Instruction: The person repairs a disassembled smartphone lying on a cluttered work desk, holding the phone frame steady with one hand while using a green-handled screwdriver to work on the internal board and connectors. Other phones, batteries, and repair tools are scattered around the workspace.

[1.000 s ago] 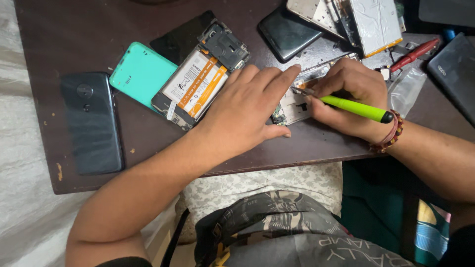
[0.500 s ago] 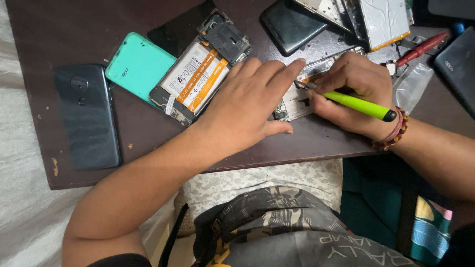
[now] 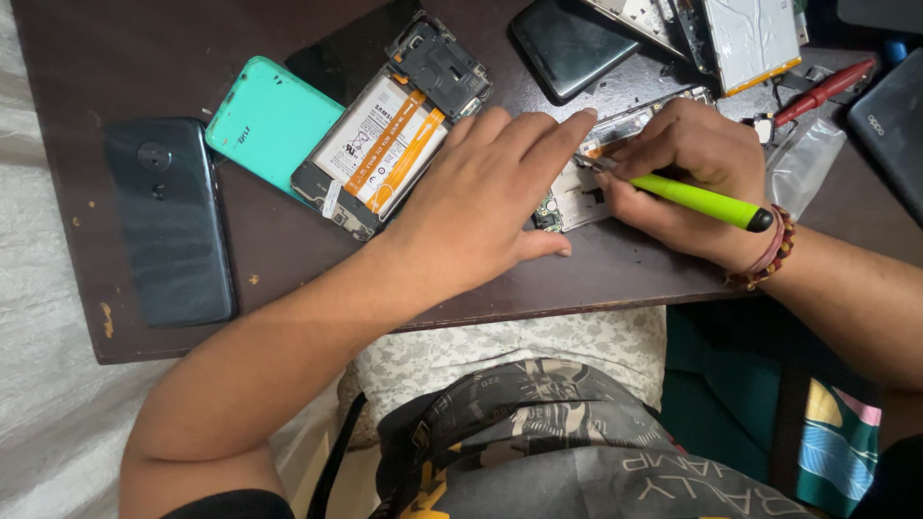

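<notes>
My left hand lies flat, palm down, fingers stretched forward together. My right hand is curled in a pinch grip, wrist bent, forearm angling in from the right.

Everything sits on the surface. Far left lies a closed phone, then a back cover, then an opened phone (battery up). The left hand lies flat on a stripped phone frame; right of it, the right hand holds a screwdriver.

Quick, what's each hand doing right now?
Left hand: open, pressing flat on the opened phone.
Right hand: closed around the green screwdriver.
</notes>
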A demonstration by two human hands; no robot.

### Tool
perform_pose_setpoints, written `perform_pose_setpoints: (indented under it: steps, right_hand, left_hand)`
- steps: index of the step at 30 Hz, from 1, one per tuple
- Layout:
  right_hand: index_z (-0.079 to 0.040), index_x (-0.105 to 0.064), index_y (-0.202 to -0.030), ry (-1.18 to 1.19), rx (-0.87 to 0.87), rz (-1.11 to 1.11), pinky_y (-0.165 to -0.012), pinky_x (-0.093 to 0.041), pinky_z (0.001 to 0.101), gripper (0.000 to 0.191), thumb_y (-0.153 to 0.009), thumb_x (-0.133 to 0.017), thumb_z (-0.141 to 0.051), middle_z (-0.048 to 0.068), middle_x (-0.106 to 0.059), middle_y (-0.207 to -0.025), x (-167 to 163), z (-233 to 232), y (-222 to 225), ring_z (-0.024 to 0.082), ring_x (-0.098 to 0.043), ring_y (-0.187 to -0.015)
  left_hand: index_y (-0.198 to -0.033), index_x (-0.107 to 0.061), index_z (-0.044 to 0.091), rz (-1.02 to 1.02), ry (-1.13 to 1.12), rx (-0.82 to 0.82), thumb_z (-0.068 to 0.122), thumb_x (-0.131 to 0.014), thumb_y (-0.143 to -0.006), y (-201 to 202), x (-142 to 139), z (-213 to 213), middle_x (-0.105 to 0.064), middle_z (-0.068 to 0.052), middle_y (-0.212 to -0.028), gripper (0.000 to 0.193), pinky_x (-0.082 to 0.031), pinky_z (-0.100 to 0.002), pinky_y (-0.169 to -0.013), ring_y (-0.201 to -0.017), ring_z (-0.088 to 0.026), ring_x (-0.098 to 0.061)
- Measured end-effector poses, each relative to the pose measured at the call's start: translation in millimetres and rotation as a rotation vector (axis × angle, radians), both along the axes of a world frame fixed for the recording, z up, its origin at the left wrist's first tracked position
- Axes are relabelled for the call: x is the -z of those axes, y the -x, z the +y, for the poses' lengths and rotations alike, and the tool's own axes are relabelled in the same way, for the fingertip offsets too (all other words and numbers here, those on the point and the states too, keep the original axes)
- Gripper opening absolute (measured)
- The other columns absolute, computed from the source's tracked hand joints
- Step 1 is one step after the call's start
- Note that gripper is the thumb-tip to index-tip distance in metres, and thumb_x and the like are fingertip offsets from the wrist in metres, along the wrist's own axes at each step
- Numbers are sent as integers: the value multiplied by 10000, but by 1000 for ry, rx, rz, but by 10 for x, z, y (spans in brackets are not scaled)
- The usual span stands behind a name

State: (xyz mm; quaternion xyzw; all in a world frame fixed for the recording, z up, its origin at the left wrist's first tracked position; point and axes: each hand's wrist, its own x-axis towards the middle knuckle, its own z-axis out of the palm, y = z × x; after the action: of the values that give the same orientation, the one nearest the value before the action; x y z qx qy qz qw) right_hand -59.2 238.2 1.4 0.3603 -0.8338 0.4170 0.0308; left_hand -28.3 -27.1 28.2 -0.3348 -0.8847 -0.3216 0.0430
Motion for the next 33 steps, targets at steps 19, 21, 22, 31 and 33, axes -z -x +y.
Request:
perform_pose_setpoints:
  steps: [19,21,22,31,33]
  right_hand:
    - [-66,-657,-935,-5,-15,9,-736,-542,264,208,-902,-862,-66,84,-707,-986,-14,37,0,178,-707,-854]
    - [-69,-653,-921,4,-11,7,-732,-541,261,215,-897,-867,-71,84,-701,-975,1,27,-5,176,-706,-850]
    - [-69,-656,-920,1,-5,15,-734,-543,262,214,-896,-868,-71,86,-703,-976,9,20,-7,177,-709,-854]
    - [-72,-675,-942,-30,-3,34,-760,-559,277,206,-894,-875,-61,84,-714,-975,3,18,-18,198,-723,-891]
    - [-70,-678,-944,-37,-4,42,-758,-559,280,208,-889,-878,-58,89,-718,-998,-1,19,-19,205,-723,-891]
  left_hand:
    - [-1507,-429,7,-1,-16,3,384,-925,-709,-31,-8,18,-568,-115,-1285,1012,-423,-450,-1007,-1111,-322,-522]
    - [-1507,-430,8,2,-12,-1,386,-925,-710,-33,-9,0,-567,-114,-1284,1012,-423,-450,-1007,-1111,-321,-522]
    - [-1506,-431,10,2,-9,-4,389,-926,-706,-31,-6,2,-568,-112,-1280,1013,-422,-451,-1005,-1111,-320,-522]
    - [-1503,-431,11,-8,-3,-1,387,-927,-699,-31,2,11,-570,-113,-1284,1017,-422,-454,-995,-1113,-322,-523]
    - [-1502,-433,13,-8,-1,0,383,-928,-699,-31,7,26,-570,-112,-1284,1014,-422,-455,-996,-1115,-324,-524]
